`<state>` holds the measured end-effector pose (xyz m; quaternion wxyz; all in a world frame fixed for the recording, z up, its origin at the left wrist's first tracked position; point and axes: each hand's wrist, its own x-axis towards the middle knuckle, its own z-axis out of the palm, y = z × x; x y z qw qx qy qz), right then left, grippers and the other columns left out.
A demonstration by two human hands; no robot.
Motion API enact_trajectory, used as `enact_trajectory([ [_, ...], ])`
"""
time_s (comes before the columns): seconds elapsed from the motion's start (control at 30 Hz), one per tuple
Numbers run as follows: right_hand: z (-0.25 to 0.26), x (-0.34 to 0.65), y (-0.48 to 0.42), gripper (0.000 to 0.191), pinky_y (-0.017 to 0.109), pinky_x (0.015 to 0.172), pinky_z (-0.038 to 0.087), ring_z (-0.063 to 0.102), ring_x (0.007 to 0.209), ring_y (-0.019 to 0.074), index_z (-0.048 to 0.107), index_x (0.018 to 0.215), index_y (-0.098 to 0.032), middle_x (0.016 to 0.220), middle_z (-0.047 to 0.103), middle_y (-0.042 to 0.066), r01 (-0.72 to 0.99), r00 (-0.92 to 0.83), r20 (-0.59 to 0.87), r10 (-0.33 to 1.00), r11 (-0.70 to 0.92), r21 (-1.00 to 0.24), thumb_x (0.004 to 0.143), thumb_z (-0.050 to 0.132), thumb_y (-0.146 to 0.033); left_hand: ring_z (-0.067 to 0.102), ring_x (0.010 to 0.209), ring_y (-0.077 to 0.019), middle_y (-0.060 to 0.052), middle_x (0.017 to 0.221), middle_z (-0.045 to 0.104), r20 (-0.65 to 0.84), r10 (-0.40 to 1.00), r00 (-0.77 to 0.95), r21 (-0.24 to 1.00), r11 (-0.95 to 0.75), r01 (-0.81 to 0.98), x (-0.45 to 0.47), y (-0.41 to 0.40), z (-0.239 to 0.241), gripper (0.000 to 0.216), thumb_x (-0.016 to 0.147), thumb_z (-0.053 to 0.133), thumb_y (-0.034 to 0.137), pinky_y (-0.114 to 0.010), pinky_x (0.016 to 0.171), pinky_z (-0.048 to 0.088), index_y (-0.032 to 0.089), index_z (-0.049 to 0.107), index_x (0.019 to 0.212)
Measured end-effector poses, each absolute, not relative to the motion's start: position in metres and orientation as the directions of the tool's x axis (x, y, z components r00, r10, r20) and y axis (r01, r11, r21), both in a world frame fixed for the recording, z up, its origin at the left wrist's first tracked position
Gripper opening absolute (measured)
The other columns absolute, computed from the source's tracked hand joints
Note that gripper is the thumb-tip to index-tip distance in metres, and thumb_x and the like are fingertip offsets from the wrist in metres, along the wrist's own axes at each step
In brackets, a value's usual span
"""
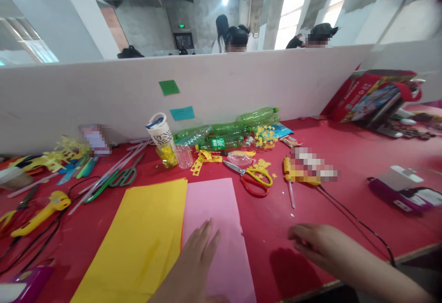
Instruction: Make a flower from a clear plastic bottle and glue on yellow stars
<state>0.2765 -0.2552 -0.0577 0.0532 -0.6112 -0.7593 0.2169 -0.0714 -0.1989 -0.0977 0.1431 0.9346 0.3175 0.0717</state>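
My left hand (195,259) lies spread on a pink sheet (228,229), close to where it meets a stack of yellow sheets (141,229). The fingers are apart and grasp nothing. Over the red table to the right of the pink sheet hovers my right hand (319,243), its shadow below it. Its fingers are loosely bent, slightly blurred, with nothing visible in them. Beyond the sheets lie scissors (253,181) with yellow and red handles. A yellow glue gun (300,176) with a glue stick in it rests past my right hand, its cord trailing right.
Green plastic bottles (221,130) lie along the white partition (103,93), near a white cup (160,130) and yellow star cutouts (265,137). On the left are another glue gun (43,213) and green scissors (126,176). A purple power strip (397,197) sits at right.
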Motion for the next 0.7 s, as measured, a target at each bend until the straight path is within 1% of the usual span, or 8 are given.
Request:
enact_trajectory([
  [0.1, -0.063, 0.226, -0.221, 0.027, 0.035, 0.064, 0.046, 0.064, 0.073, 0.0252, 0.065, 0.081, -0.016, 0.080, 0.066, 0.012, 0.904, -0.252, -0.148, 0.956, 0.178, -0.389, 0.088, 0.039, -0.017, 0.036, 0.132, -0.0290, -0.013, 0.146, 0.034, 0.134, 0.547, 0.826, 0.165, -0.835, 0.526, -0.058, -0.212, -0.115, 0.073, 0.088, 0.047, 0.027, -0.044, 0.104, 0.036, 0.023, 0.005, 0.147],
  [0.2, -0.069, 0.186, -0.205, 0.030, 0.033, 0.071, 0.049, 0.065, 0.079, 0.0225, 0.065, 0.096, -0.016, 0.089, 0.068, 0.011, 0.849, -0.333, -0.123, 0.935, 0.240, -0.471, 0.085, 0.038, -0.011, 0.040, 0.129, -0.0298, -0.013, 0.143, 0.040, 0.180, 0.572, 0.801, 0.165, -0.820, 0.548, -0.052, -0.229, -0.144, 0.076, 0.086, 0.050, 0.027, -0.044, 0.104, 0.037, 0.024, 0.004, 0.147],
  [0.27, -0.067, 0.172, -0.201, 0.039, 0.023, 0.080, 0.048, 0.063, 0.093, 0.0158, 0.056, 0.117, -0.024, 0.107, 0.066, 0.003, 0.761, -0.447, -0.089, 0.890, 0.326, -0.561, 0.082, 0.046, -0.011, 0.042, 0.129, -0.0283, -0.015, 0.140, 0.046, 0.207, 0.678, 0.705, 0.259, -0.733, 0.629, -0.055, -0.238, -0.158, 0.072, 0.087, 0.049, 0.024, -0.043, 0.105, 0.036, 0.022, 0.010, 0.148],
  [0.33, -0.064, 0.168, -0.196, 0.049, 0.016, 0.082, 0.046, 0.061, 0.098, 0.0094, 0.045, 0.128, -0.029, 0.116, 0.063, -0.003, 0.674, -0.520, -0.034, 0.853, 0.386, -0.630, 0.083, 0.047, -0.011, 0.046, 0.126, -0.0262, -0.013, 0.134, 0.053, 0.199, 0.770, 0.606, 0.452, -0.621, 0.641, -0.063, -0.241, -0.161, 0.053, 0.090, 0.042, 0.024, -0.044, 0.103, 0.039, 0.025, 0.028, 0.142],
  [0.4, -0.065, 0.171, -0.190, 0.043, 0.016, 0.080, 0.046, 0.061, 0.095, 0.0082, 0.046, 0.125, -0.026, 0.113, 0.064, -0.003, 0.646, -0.523, 0.020, 0.852, 0.411, -0.644, 0.086, 0.040, -0.009, 0.052, 0.120, -0.0247, -0.014, 0.132, 0.054, 0.128, 0.854, 0.505, 0.718, -0.431, 0.546, -0.072, -0.239, -0.157, 0.037, 0.091, 0.039, 0.033, -0.039, 0.095, 0.048, 0.023, 0.045, 0.126],
  [0.47, -0.072, 0.174, -0.186, 0.034, 0.023, 0.081, 0.047, 0.060, 0.093, 0.0139, 0.054, 0.113, -0.019, 0.105, 0.065, 0.004, 0.692, -0.484, 0.033, 0.875, 0.405, -0.598, 0.084, 0.042, -0.008, 0.055, 0.117, -0.0234, -0.013, 0.127, 0.057, 0.064, 0.903, 0.426, 0.881, -0.251, 0.401, -0.079, -0.235, -0.149, 0.028, 0.093, 0.031, 0.037, -0.038, 0.092, 0.050, 0.021, 0.054, 0.099],
  [0.57, -0.085, 0.171, -0.185, 0.027, 0.039, 0.086, 0.043, 0.053, 0.096, 0.0259, 0.061, 0.098, -0.014, 0.104, 0.061, 0.012, 0.770, -0.462, 0.028, 0.886, 0.417, -0.484, 0.072, 0.057, -0.011, 0.054, 0.117, -0.0259, -0.013, 0.131, 0.054, 0.042, 0.909, 0.414, 0.877, -0.232, 0.420, -0.078, -0.231, -0.144, 0.029, 0.091, 0.034, 0.041, -0.042, 0.089, 0.051, 0.021, 0.055, 0.095],
  [0.7, -0.093, 0.146, -0.182, 0.035, 0.039, 0.085, 0.041, 0.049, 0.099, 0.0254, 0.054, 0.116, -0.016, 0.121, 0.054, 0.013, 0.809, -0.484, 0.053, 0.873, 0.470, -0.353, 0.084, 0.045, -0.008, 0.046, 0.125, -0.0255, -0.012, 0.141, 0.045, 0.056, 0.899, 0.434, 0.765, -0.318, 0.561, -0.062, -0.237, -0.150, 0.039, 0.092, 0.030, 0.025, -0.047, 0.096, 0.045, 0.024, 0.049, 0.127],
])
